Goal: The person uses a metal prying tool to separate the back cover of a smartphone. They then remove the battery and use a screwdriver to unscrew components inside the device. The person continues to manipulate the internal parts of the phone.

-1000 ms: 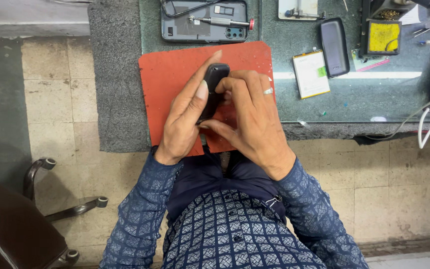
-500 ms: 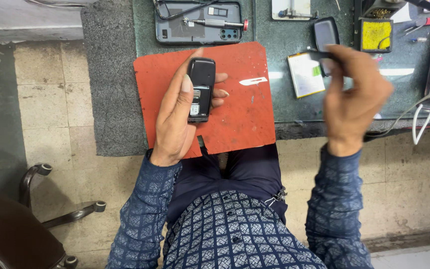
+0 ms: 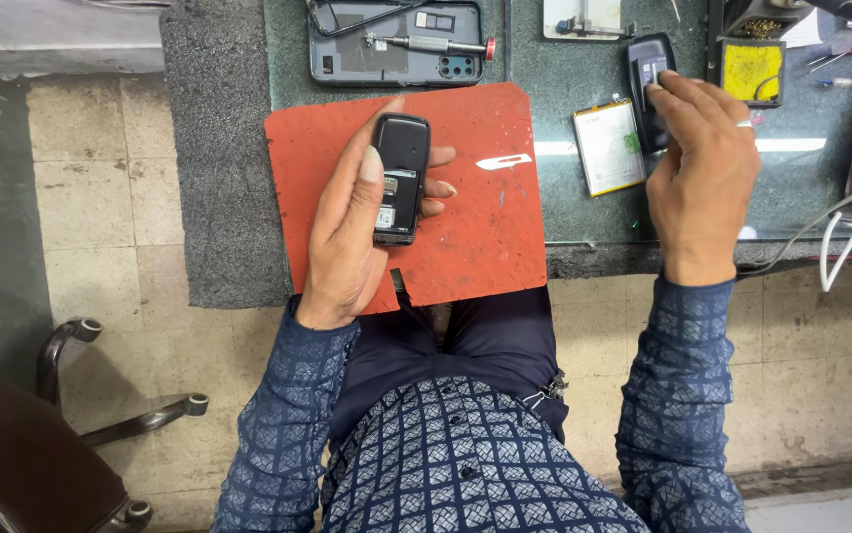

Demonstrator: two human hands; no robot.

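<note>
Head view: at frame centre the left hand [image 3: 347, 232] clamps a glossy black phone [image 3: 399, 178], back open, over the matte orange mat [image 3: 485, 227]; best kept level. Upper right, the right hand [image 3: 702, 173], fingers loosely apart, touches a smooth dark cover [image 3: 649, 74].

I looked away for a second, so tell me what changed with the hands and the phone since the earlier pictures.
The right hand let go of the small black phone, swung out to the right over the bench and now rests its fingertips on a dark flat part beside the battery. The left hand alone keeps holding the phone, its back open, over the red mat. Mat and bench items stayed put.
</note>
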